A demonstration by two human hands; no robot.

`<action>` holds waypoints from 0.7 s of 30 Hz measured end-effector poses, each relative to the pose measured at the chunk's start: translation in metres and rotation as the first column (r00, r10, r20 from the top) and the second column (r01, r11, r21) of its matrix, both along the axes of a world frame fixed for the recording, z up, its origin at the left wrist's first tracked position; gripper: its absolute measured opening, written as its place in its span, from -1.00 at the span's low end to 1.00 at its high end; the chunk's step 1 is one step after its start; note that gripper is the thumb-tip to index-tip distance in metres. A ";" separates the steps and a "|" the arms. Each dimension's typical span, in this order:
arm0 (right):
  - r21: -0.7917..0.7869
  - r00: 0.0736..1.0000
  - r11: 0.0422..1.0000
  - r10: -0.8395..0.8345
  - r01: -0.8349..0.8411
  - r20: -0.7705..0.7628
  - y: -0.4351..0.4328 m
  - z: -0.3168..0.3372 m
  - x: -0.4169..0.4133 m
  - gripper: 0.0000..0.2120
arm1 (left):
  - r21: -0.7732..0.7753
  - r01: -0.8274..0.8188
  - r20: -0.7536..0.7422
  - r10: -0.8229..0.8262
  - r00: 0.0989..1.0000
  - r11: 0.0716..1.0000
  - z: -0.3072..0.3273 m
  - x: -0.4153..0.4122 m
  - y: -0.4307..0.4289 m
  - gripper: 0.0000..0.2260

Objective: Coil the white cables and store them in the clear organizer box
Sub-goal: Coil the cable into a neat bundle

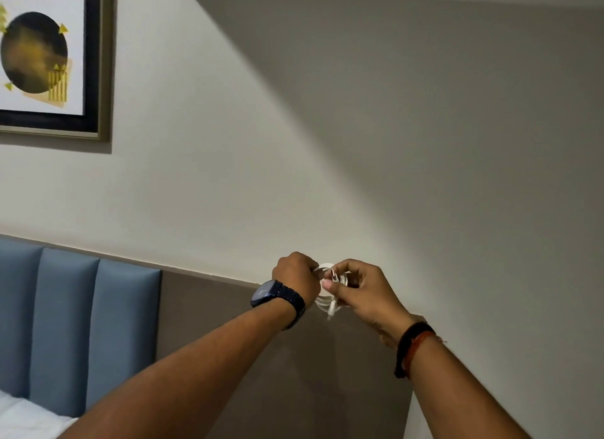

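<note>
Holding a white cable (327, 294) already wound into a small bundle of loops, the left hand (295, 276) is closed around its left side while the right hand (362, 290) pinches a plug end at the top between thumb and fingers, both raised at lower centre of the frame before the wall (359, 144). The coiling of this 1 cable looks nearly finished, with a short tail hanging below the bundle. Storing remains: the clear organizer box is out of view, as are any other cables.
</note>
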State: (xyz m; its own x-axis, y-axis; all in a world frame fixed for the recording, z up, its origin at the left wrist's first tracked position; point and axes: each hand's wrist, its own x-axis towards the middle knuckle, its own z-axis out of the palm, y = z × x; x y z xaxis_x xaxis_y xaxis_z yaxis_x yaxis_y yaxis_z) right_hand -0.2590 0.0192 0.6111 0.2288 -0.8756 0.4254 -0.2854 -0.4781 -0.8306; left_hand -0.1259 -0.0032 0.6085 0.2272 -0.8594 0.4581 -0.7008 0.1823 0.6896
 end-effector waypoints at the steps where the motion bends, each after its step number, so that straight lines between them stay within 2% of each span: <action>1: -0.048 0.999 0.998 -0.049 0.048 -0.010 -0.001 -0.001 0.001 -0.92 | 0.000 -0.006 -0.007 0.006 1.000 1.000 0.000 0.000 -0.001 -0.68; 5: -0.166 0.980 0.966 -0.193 0.197 0.043 -0.004 -0.006 0.001 -0.89 | 0.004 -0.012 -0.042 0.012 0.999 1.000 0.000 0.004 -0.004 -0.83; 8: -0.184 0.962 0.955 -0.198 0.233 0.189 -0.004 -0.006 -0.003 -0.86 | 0.017 -0.046 -0.046 0.046 0.998 0.999 -0.003 0.010 -0.008 -0.84; 9: -0.160 0.938 0.957 -0.188 0.241 0.292 -0.004 -0.004 -0.005 -0.84 | 0.024 -0.060 -0.044 0.061 0.997 0.998 -0.004 0.012 -0.008 -0.82; 11: -0.080 0.829 0.959 -0.190 0.271 0.525 -0.007 0.000 -0.013 -0.84 | 0.027 -0.084 -0.050 0.085 0.995 0.996 -0.007 0.017 -0.009 -0.76; 13: 0.011 0.735 0.963 -0.213 0.269 0.644 -0.008 0.000 -0.020 -0.84 | 0.022 -0.080 -0.066 0.082 0.995 0.997 -0.008 0.018 -0.008 -0.76; 16: 0.155 0.653 0.954 -0.289 0.255 0.700 -0.012 -0.010 -0.022 -0.85 | 0.002 -0.051 -0.053 0.051 0.997 0.999 -0.008 0.014 -0.007 -0.77; 18: 0.207 0.601 0.940 -0.333 0.271 0.727 -0.013 -0.013 -0.021 -0.95 | -0.009 -0.047 -0.033 0.046 0.998 0.999 -0.009 0.011 -0.006 -0.69; 19: 0.211 0.571 0.932 -0.348 0.294 0.743 -0.013 -0.012 -0.020 -0.94 | -0.010 -0.043 -0.026 0.042 0.999 0.999 -0.010 0.010 -0.006 -0.65; 21: 0.206 0.541 0.909 -0.385 0.363 0.748 -0.014 -0.011 -0.020 -0.76 | -0.006 -0.017 -0.004 0.017 1.000 1.000 -0.011 0.008 -0.005 -0.65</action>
